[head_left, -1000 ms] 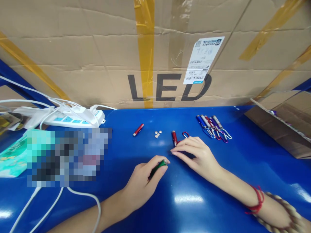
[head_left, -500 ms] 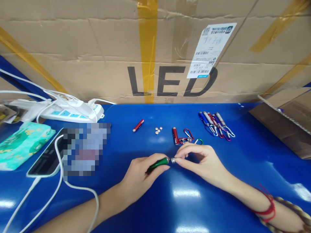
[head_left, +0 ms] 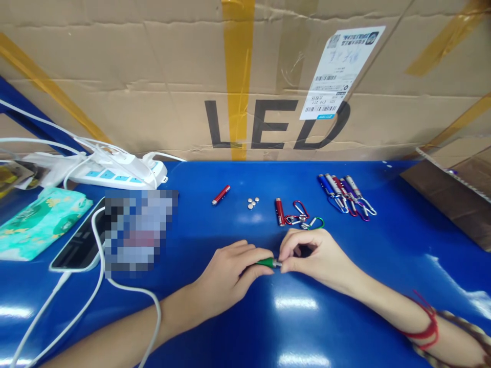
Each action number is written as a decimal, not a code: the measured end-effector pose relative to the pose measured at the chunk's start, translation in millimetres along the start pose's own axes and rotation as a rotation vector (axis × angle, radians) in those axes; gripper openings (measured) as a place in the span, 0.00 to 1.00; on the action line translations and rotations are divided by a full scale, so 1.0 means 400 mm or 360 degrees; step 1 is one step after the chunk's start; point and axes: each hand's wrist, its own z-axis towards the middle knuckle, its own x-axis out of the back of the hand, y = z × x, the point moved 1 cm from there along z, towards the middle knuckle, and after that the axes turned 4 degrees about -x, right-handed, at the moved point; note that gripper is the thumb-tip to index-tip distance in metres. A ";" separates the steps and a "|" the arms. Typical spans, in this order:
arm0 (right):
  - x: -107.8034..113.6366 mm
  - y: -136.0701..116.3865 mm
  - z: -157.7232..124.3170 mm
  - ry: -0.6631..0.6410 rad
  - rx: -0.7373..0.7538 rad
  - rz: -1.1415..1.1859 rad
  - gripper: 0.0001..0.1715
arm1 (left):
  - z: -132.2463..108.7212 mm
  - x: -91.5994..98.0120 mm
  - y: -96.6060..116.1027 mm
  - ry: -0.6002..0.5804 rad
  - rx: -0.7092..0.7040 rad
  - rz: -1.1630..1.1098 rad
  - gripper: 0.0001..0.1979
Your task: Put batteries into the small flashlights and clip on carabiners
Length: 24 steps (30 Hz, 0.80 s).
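Between thumb and fingers, my left hand [head_left: 233, 271] grips a small green tube [head_left: 265, 262]. My right hand [head_left: 312, 253] pinches a silver end piece [head_left: 277, 263], which touches the tube's right end. Just beyond my right hand are a red tube [head_left: 280, 212] standing apart from the hands, a red carabiner clip [head_left: 300, 208] and a green carabiner clip [head_left: 317, 223]. Several small silver button cells [head_left: 251, 204] sit together further back, with another red tube [head_left: 221, 196] to their left.
Several coloured tubes with clips [head_left: 341, 191] lie at the back right, near an open cardboard box [head_left: 445, 199]. A phone [head_left: 80, 250], white cables, a tissue pack [head_left: 42, 220] and a power strip [head_left: 115, 176] occupy the left. A large carton [head_left: 172, 76] stands behind.
The silver piece and the green tube, apart before, now meet end to end. Both hands are closer together and slightly lower in view. The camera view has shifted a little.
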 end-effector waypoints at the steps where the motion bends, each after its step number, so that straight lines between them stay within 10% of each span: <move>1: -0.001 -0.002 0.000 -0.0007 -0.0003 -0.0023 0.14 | 0.000 -0.001 0.000 -0.0011 -0.0014 -0.0011 0.17; 24: -0.004 -0.007 -0.007 -0.0308 -0.0582 0.0326 0.13 | -0.007 -0.014 -0.005 -0.0022 -0.0044 0.0135 0.13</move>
